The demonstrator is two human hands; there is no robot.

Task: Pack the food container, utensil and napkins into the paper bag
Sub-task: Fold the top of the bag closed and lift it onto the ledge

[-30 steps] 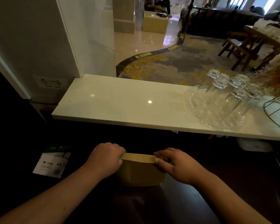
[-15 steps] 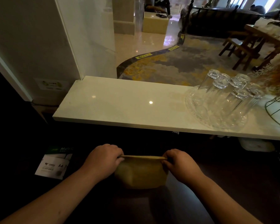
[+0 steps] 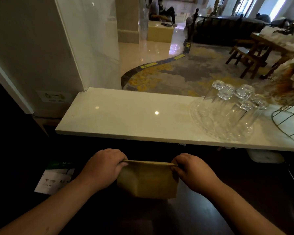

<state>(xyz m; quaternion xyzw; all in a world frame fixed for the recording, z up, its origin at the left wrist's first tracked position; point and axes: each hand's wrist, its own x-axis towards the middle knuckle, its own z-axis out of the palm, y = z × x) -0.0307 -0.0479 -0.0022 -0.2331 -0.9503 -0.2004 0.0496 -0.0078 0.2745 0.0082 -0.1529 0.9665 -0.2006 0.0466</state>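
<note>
Head view shows the brown paper bag standing upright on the dark counter, just in front of the white marble ledge, its top edge pressed flat into one line. Left hand pinches the left end of that flattened top with curled fingers, and right hand pinches the right end likewise. Left of the bag lies a paper ream pack; upturned glasses stand on the ledge behind and right of the bag.
</note>
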